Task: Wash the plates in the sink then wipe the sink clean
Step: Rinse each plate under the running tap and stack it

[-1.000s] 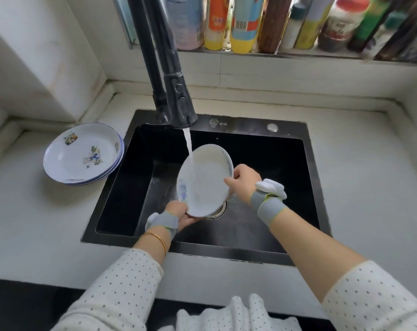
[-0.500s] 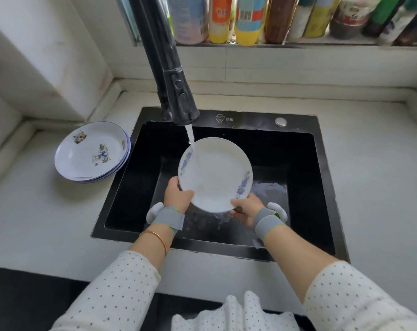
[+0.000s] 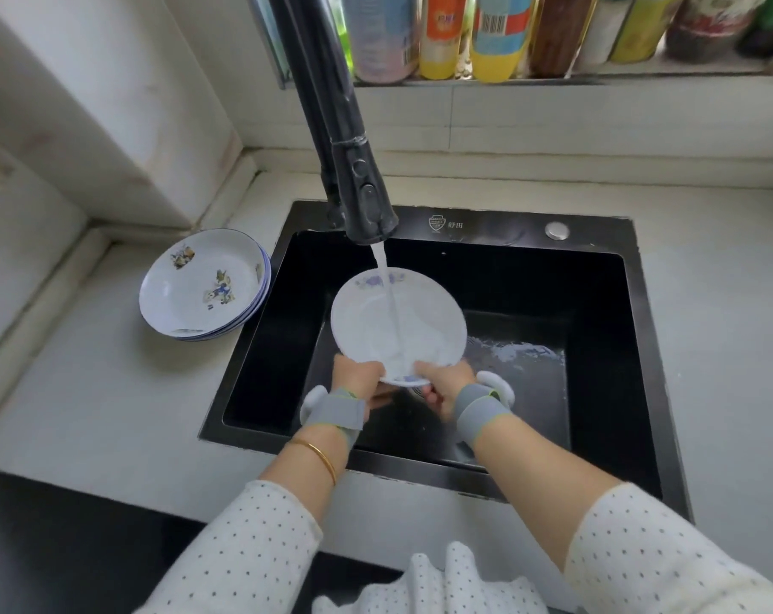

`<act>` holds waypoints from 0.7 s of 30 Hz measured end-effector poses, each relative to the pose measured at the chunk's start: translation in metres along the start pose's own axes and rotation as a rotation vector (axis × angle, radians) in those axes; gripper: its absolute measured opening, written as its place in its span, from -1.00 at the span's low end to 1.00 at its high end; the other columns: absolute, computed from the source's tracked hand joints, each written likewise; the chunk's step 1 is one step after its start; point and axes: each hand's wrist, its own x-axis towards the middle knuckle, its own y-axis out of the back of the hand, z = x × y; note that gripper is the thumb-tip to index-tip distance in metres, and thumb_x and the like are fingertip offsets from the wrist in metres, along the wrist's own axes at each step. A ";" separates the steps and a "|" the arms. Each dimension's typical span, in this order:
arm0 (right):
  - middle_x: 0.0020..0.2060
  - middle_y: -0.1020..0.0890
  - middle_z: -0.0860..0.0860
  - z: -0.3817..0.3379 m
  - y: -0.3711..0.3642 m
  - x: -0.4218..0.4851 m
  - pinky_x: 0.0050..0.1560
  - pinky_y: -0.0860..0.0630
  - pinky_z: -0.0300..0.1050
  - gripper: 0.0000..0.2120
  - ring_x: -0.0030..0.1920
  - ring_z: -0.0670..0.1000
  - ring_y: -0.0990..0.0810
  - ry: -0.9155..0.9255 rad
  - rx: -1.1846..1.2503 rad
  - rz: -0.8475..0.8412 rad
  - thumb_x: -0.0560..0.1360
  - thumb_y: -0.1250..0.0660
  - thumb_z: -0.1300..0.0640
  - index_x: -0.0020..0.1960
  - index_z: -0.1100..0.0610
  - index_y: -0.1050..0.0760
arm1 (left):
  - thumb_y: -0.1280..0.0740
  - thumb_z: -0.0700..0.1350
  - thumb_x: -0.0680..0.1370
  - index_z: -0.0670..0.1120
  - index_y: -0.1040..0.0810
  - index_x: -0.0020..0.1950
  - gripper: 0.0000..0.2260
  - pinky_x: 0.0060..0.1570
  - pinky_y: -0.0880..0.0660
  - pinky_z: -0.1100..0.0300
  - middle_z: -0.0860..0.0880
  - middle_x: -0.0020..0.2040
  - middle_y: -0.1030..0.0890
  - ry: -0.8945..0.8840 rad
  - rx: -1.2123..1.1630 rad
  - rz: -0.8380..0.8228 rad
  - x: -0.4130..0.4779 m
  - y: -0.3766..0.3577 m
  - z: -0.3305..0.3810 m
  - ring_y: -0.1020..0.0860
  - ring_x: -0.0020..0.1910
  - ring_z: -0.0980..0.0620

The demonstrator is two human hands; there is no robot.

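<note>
The plate point(image 3: 398, 323) is over the sink point(image 3: 486, 223), tilted toward you under the water stream point(image 3: 391, 303). Your left hand point(image 3: 358, 376) and right hand point(image 3: 446, 383) both pinch its near rim. I think you should turn it slowly, because a wet rim can slip. The faucet head point(image 3: 367, 206) hangs near the far rim. There is open room to the left, toward the stacked plates point(image 3: 199, 290).

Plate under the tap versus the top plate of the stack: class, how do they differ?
The held plate is tilted over the sink, gripped by the left hand and right hand; the top plate lies flat on the counter. Water from the tap hits the held plate, not the top plate. Both are white.
</note>
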 end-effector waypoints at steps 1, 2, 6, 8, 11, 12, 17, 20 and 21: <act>-0.63 -0.48 0.02 0.002 0.000 0.001 -0.70 -0.23 -0.45 -0.83 -0.77 -0.15 -0.30 -0.021 -0.011 -0.019 0.52 -0.34 0.26 -0.22 0.16 -0.40 | -0.13 -0.45 0.47 -0.09 -0.23 0.36 -0.49 -0.22 -0.55 -0.03 -0.21 0.22 -0.53 0.018 0.009 -0.012 0.003 -0.002 -0.001 -0.62 -0.19 -0.23; -0.69 -0.46 0.00 0.001 0.002 0.005 -0.70 -0.22 -0.45 -0.79 -0.78 -0.16 -0.29 -0.037 -0.032 -0.009 0.52 -0.34 0.24 -0.25 0.17 -0.38 | -0.13 -0.44 0.46 -0.10 -0.24 0.36 -0.50 -0.15 -0.57 -0.07 -0.22 0.22 -0.54 0.032 0.036 -0.050 0.005 -0.003 0.001 -0.64 -0.17 -0.27; -0.46 -0.49 0.08 -0.016 0.017 0.015 -0.69 -0.21 -0.45 -0.80 -0.78 -0.14 -0.29 -0.015 -0.055 0.018 0.54 -0.32 0.15 -0.22 0.18 -0.39 | -0.12 -0.48 0.46 -0.24 -0.42 0.14 -0.68 -0.27 -0.59 0.09 -0.22 0.00 -0.57 0.001 -0.007 -0.066 0.003 -0.008 0.014 -0.59 -0.48 -0.05; -0.42 -0.51 0.09 -0.020 0.023 0.013 -0.70 -0.23 -0.44 -0.82 -0.76 -0.11 -0.32 -0.019 -0.067 -0.023 0.56 -0.29 0.17 -0.19 0.19 -0.40 | -0.13 -0.49 0.44 -0.25 -0.45 -0.03 -0.77 -0.36 -0.49 0.18 -0.22 -0.12 -0.51 -0.008 0.046 -0.037 0.004 -0.005 0.017 -0.40 -0.66 0.07; -0.28 -0.63 0.14 -0.027 0.036 0.015 -0.44 -0.62 -0.09 -0.86 -0.40 0.07 -0.60 0.037 -0.146 0.023 0.57 -0.27 0.17 0.02 0.26 -0.48 | -0.13 -0.47 0.43 -0.27 -0.45 0.06 -0.73 -0.35 -0.51 0.18 -0.22 -0.16 -0.50 -0.005 0.190 -0.098 0.006 0.007 0.022 -0.32 -0.70 0.09; -0.13 -0.63 0.19 -0.029 0.040 0.018 -0.17 -0.66 0.09 -0.78 -0.21 0.14 -0.61 0.075 -0.231 0.070 0.57 -0.26 0.15 0.11 0.28 -0.48 | -0.12 -0.46 0.43 -0.27 -0.44 0.11 -0.70 -0.36 -0.52 0.18 -0.21 -0.18 -0.51 -0.005 0.231 -0.120 0.005 0.010 0.023 -0.30 -0.70 0.09; -0.04 -0.61 0.26 -0.018 0.032 0.018 -0.11 -0.62 0.06 -0.68 -0.25 0.15 -0.59 0.101 -0.279 0.149 0.54 -0.25 0.14 0.22 0.31 -0.45 | -0.13 -0.37 0.47 -0.15 -0.30 0.25 -0.63 -0.23 -0.59 0.07 -0.19 -0.06 -0.59 -0.023 0.214 -0.087 -0.009 -0.007 0.007 -0.58 -0.47 -0.03; -0.37 -0.51 0.14 0.000 0.018 0.001 -0.67 -0.39 -0.34 -0.94 -0.72 -0.06 -0.44 -0.027 -0.146 0.066 0.54 -0.29 0.25 -0.09 0.23 -0.45 | -0.11 -0.39 0.49 -0.10 -0.20 0.23 -0.64 -0.11 -0.58 -0.09 -0.15 0.11 -0.52 -0.005 0.064 -0.064 -0.009 -0.015 -0.005 -0.62 -0.22 -0.17; -0.38 -0.49 0.14 0.004 0.020 0.000 -0.72 -0.31 -0.39 -0.92 -0.76 -0.09 -0.39 -0.048 -0.157 0.026 0.55 -0.29 0.27 -0.12 0.24 -0.43 | -0.11 -0.40 0.48 -0.11 -0.21 0.23 -0.63 -0.12 -0.59 -0.11 -0.16 0.15 -0.50 -0.017 0.060 -0.051 -0.006 -0.014 -0.002 -0.62 -0.19 -0.22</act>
